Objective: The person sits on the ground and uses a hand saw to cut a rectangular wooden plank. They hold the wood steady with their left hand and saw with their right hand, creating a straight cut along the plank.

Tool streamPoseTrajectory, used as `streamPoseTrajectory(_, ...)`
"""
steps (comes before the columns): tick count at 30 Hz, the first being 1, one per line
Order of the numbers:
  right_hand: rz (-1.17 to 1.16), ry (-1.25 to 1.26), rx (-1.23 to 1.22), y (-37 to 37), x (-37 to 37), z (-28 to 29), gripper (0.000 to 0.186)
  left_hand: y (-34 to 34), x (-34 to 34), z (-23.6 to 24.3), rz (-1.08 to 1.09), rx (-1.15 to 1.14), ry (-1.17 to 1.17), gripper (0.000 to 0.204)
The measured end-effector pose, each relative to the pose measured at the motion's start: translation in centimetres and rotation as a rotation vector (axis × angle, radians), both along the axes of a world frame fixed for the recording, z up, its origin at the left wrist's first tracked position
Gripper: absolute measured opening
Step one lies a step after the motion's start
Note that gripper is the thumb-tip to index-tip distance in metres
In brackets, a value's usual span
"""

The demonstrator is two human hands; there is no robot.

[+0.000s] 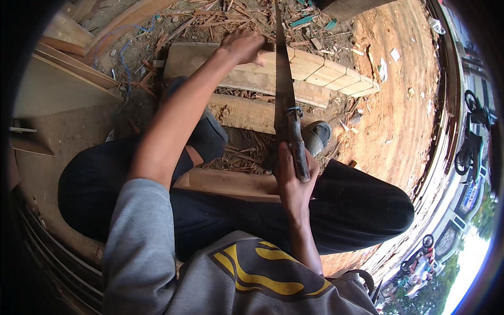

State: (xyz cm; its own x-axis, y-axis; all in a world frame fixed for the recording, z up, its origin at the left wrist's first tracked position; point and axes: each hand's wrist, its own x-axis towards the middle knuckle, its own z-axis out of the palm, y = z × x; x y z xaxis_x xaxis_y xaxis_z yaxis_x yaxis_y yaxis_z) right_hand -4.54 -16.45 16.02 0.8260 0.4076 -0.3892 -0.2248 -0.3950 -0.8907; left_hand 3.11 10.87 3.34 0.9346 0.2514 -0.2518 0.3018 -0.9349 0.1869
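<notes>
The right hand (295,176), wrapped fully around a handsaw (285,79), holds it across the lined timber (331,73) beyond the feet (317,137), right of the left hand (242,46), curled near the far edge with grip unclear, probably for sawing, which next calls for steady alignment.

To your right, orange-brown earth (396,113) lies in bright daylight, dotted with pale litter (383,69). Ahead of you, splintered wood scraps (226,20) and a few green fragments (301,22) litter darker dirt (139,48). At your left you have a flat wooden panel (58,86) near thin blue string (124,55). Out at the far right stand a motorcycle (475,142) and leafy trees (438,294) under glaring white sky (474,260).
</notes>
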Motion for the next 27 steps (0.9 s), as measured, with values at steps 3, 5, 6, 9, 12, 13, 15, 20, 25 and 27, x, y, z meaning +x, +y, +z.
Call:
streamPoseTrajectory(3, -0.019, 0.011, 0.051, 1.6, 0.9, -0.7, 0.026, 0.0, -0.4, 0.3, -0.01, -0.007, -0.04, 0.06)
streamPoseTrajectory(5, -0.027, 0.043, 0.048, 0.8, 0.3, -0.3, 0.026, 0.3, -0.2, 0.4, -0.02, -0.001, -0.002, 0.061)
streamPoseTrajectory(6, -0.031, 0.059, 0.046, 0.0, -0.2, 0.0, 0.027, 0.4, -0.1, 0.4, -0.025, 0.002, 0.017, 0.061)
streamPoseTrajectory(9, 0.009, -0.017, 0.011, -1.0, -0.1, -0.3, 0.026, 0.7, 0.2, 0.5, -0.004, 0.008, 0.039, 0.061)
streamPoseTrajectory(12, 0.053, 0.089, -0.004, 0.8, 1.5, -0.1, 0.022, -0.1, -0.2, 1.0, 0.067, -0.048, 0.079, 0.061)
streamPoseTrajectory(13, 0.055, 0.087, 0.009, 1.5, 1.9, -0.4, 0.022, 0.0, -0.1, 1.1, 0.069, -0.052, 0.092, 0.061)
streamPoseTrajectory(15, 0.042, 0.082, 0.03, 1.2, 1.4, -0.6, 0.022, 0.1, -0.1, 1.0, 0.075, -0.061, 0.118, 0.062)
streamPoseTrajectory(20, 0.022, -0.015, -0.006, -0.4, -0.2, -0.1, 0.023, -0.1, 0.2, 0.6, 0.031, -0.009, 0.106, 0.064)
streamPoseTrajectory(25, 0.048, 0.09, 0.04, 1.6, 1.5, -1.1, 0.02, 0.1, -0.9, -0.1, 0.048, 0.003, 0.005, 0.062)
streamPoseTrajectory(27, 0.058, 0.091, 0.039, 0.1, 0.2, -0.1, 0.018, 0.5, -0.6, -1.9, 0.016, 0.074, -0.062, 0.062)
